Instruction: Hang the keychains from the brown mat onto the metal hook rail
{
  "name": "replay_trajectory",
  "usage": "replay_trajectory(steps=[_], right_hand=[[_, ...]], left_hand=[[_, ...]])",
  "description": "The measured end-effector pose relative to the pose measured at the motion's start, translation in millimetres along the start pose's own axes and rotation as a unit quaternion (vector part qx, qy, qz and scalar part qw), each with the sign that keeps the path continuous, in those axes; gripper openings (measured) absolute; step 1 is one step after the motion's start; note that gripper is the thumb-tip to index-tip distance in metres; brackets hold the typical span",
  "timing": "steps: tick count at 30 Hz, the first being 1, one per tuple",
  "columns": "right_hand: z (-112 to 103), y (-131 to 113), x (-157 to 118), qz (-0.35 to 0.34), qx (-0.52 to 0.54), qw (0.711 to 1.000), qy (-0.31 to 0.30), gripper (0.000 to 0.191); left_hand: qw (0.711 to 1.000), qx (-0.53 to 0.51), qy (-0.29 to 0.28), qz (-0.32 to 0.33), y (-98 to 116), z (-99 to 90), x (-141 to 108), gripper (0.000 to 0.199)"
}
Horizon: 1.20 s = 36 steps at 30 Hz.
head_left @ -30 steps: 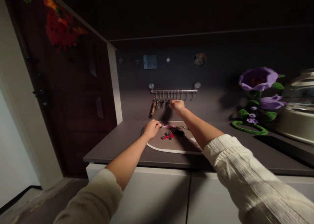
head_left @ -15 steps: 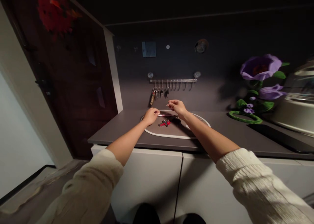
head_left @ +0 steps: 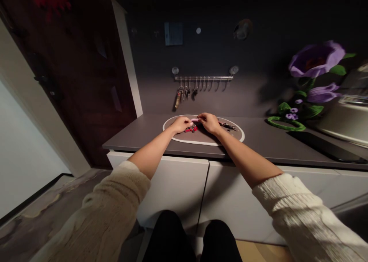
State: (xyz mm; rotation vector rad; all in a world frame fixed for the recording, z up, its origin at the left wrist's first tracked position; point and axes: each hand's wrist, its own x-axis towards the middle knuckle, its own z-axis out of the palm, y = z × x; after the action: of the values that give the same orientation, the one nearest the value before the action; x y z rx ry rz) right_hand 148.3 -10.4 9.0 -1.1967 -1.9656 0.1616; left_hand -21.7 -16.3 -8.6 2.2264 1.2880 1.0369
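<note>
My left hand (head_left: pixel 181 125) is low over the left part of an oval mat (head_left: pixel 201 142), its fingers closed together at a bunch of red keys (head_left: pixel 191 130). Whether it grips the bunch or only touches it I cannot tell. Close by on the right, my right hand (head_left: pixel 209 123) is lowered to the mat with fingertips pinched; what they hold, if anything, is hidden. A thin pink strip (head_left: pixel 194 120) shows between the two hands. Right of my right hand, more dark and metallic keys (head_left: pixel 227 125) lie on the mat.
On the wall behind, a clear hook rail (head_left: pixel 204 78) holds several keys (head_left: pixel 184 93) on its left hooks. Purple artificial flowers (head_left: pixel 316 63), a black flat slab (head_left: pixel 324 147) and a pale domed appliance (head_left: pixel 345 120) stand on the right. A dark door (head_left: pixel 83 82) is at left.
My right hand has come down from above the mat to its surface. My left hand has shifted right and nearer, to the red keys. The view has tilted downward.
</note>
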Motion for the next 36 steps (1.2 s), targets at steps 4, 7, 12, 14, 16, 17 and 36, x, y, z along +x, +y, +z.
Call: replay_trajectory(steps=[4, 7, 12, 14, 16, 17, 36], right_hand=[[3, 0, 0, -0.023, -0.066, 0.997, -0.019, 0.021], [5, 0, -1, -0.031, -0.108, 0.993, -0.032, 0.024], [5, -1, -1, -0.051, -0.156, 0.986, -0.041, 0.027], [5, -2, -2, -0.062, -0.162, 0.984, -0.040, 0.027], [5, -4, -2, -0.073, -0.162, 0.983, -0.041, 0.027], [5, -4, -2, -0.077, -0.160, 0.983, -0.040, 0.026], [3, -13, -5, -0.110, -0.073, 0.991, 0.007, 0.016]], left_hand=[[1.000, -0.011, -0.025, 0.015, 2, -0.6, -1, 0.022], [1.000, -0.013, -0.012, -0.004, 4, -0.9, -2, 0.019], [0.997, -0.063, 0.028, -0.041, 6, -1.7, -2, 0.014], [0.994, -0.092, 0.042, -0.051, 6, -1.8, -2, 0.012], [0.988, -0.131, 0.059, -0.060, 7, -1.4, -1, 0.011], [0.983, -0.157, 0.065, -0.067, 7, -1.1, 0, 0.010], [0.859, -0.462, 0.126, -0.180, 12, -1.2, 5, 0.006]])
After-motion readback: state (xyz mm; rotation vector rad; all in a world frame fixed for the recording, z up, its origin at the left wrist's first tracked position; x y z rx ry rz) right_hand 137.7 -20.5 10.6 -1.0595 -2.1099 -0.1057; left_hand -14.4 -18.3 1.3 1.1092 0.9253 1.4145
